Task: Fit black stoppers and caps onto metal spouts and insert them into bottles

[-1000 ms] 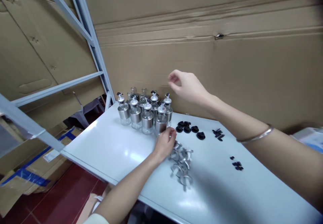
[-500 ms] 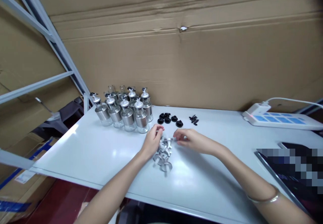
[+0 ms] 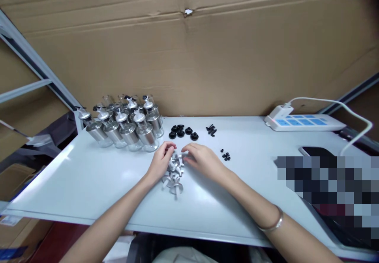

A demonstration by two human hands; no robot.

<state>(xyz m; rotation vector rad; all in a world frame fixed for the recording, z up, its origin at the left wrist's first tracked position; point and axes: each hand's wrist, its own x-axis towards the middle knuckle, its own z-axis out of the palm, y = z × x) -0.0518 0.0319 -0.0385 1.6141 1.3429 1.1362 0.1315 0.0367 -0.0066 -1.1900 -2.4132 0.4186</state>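
Observation:
A pile of silver pourer tops with white stems lies on the white table between my hands. My left hand rests at the pile's left side, its fingers loosely curved with nothing visible in them. At the right side, my right hand reaches over the pile's edge, thumb and fingers apart and holding nothing. Just beyond the hands sit several black round stoppers. Small black levers lie to the right of these. Tiny black caps are grouped beyond my right wrist.
Several glass bottles with steel bands stand at the back left, some with pourer tops fitted. A white power strip with a plugged-in charger is at the back right. A phone lies near the right side. Cardboard backs the table.
The camera view has turned to the right, bringing the tiny black caps into sight. My right hand has come closer to the pile and to my left hand, which stays beside the pile.

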